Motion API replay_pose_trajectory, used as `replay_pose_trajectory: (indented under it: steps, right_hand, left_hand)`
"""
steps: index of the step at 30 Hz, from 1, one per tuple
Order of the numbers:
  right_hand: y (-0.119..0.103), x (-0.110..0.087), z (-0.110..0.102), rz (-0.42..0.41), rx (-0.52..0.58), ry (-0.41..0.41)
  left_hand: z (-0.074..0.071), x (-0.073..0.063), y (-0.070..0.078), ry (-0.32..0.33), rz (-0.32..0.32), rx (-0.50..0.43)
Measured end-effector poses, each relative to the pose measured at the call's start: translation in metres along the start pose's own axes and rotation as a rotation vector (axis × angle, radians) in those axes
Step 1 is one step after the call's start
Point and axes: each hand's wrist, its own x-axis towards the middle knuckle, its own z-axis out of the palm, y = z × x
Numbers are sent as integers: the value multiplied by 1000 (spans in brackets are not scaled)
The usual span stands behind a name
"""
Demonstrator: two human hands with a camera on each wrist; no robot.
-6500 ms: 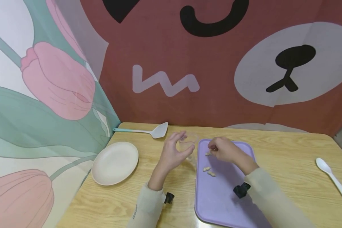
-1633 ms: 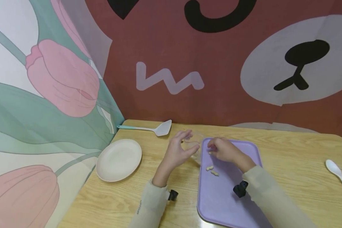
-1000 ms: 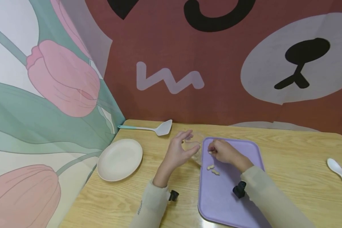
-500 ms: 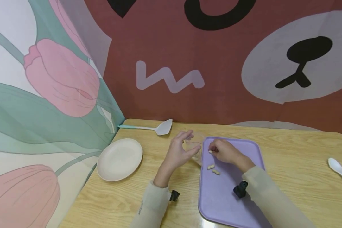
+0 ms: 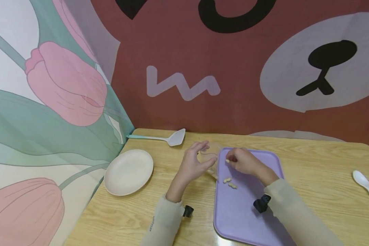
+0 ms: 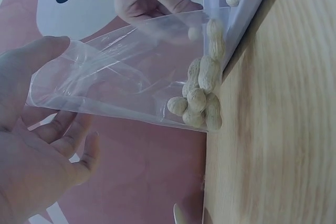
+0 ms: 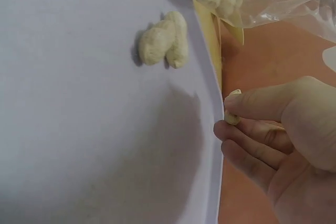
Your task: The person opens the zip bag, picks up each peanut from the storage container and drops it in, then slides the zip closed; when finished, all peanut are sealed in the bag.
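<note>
My left hand [image 5: 190, 165] holds a clear plastic bag [image 6: 118, 85] by its top, thumb and fingers spread at the mouth. Several unshelled peanuts [image 6: 209, 74] sit at the bottom of the bag, which stands against the left edge of a purple tray [image 5: 240, 218]. Over the tray's far left part, my right hand [image 5: 243, 162] pinches one peanut [image 7: 232, 117] between thumb and fingertips, close to the bag. Two more peanuts [image 5: 232, 186] lie side by side on the tray, nearer to me than the right hand.
A cream plate [image 5: 129, 172] rests on the wooden table [image 5: 319, 177] at the left. Behind it lies a white spatula [image 5: 176, 138] with a turquoise handle. A white spoon [image 5: 361, 179] is at the right edge, and a printed cloth [image 5: 184, 112] rises behind the table.
The peanut that lay under my right fingers on the tray several seconds ago is now pinched and lifted. My right hand has risen slightly in the last half second; the left stays put.
</note>
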Motion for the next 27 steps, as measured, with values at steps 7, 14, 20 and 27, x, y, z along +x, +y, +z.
replay_pose_trajectory:
  steps: [7, 14, 20, 27]
  right_hand:
    - [-7, -2, -11, 32, 6, 0]
    - [-23, -3, -26, -39, -22, 46]
    - [-48, -4, -45, -71, -52, 37]
    - [-63, -7, -56, -121, -90, 84]
  left_hand:
    - [2, 0, 0, -8, 4, 1]
    - [-1, -1, 2, -8, -9, -18]
    - [-2, 0, 2, 4, 7, -12]
    - [1, -1, 2, 0, 27, -17]
